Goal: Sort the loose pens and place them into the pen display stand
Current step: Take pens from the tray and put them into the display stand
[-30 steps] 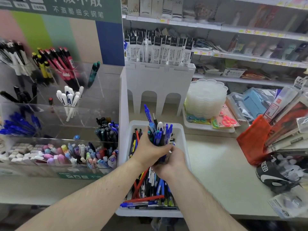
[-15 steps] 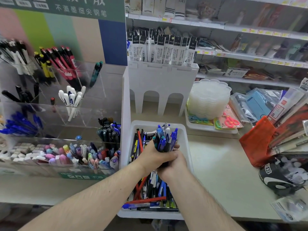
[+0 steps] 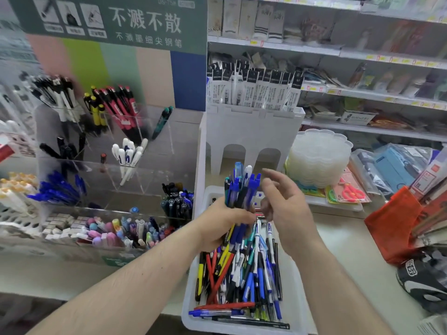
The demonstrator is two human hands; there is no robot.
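Since the earlier frames the right hand (image 3: 285,211) has let go of the bundle of pens (image 3: 239,189) and drawn off to its right, and the bundle has been lifted higher above the white bin (image 3: 191,308). Two hands are in view. The left hand (image 3: 217,223) alone grips the one bundle, fingers curled round its lower half; the pens in it are too tightly packed to count, mostly blue with a few black and one white-capped. Their long axes stand near upright, clicker ends up and leaning slightly away toward the shelving, tips hidden below the fist. The right hand hangs just beside the bundle, apart from it, palm turned toward the pens, fingers spread and loosely bent, holding nothing. Both forearms reach in from the lower edge and converge over the bin. Beneath them the bin holds a heap of loose pens (image 3: 244,281), blue, red, yellow and black, lying mostly lengthwise. To the left stands the clear acrylic pen display stand (image 3: 145,170), its compartments holding sorted groups.
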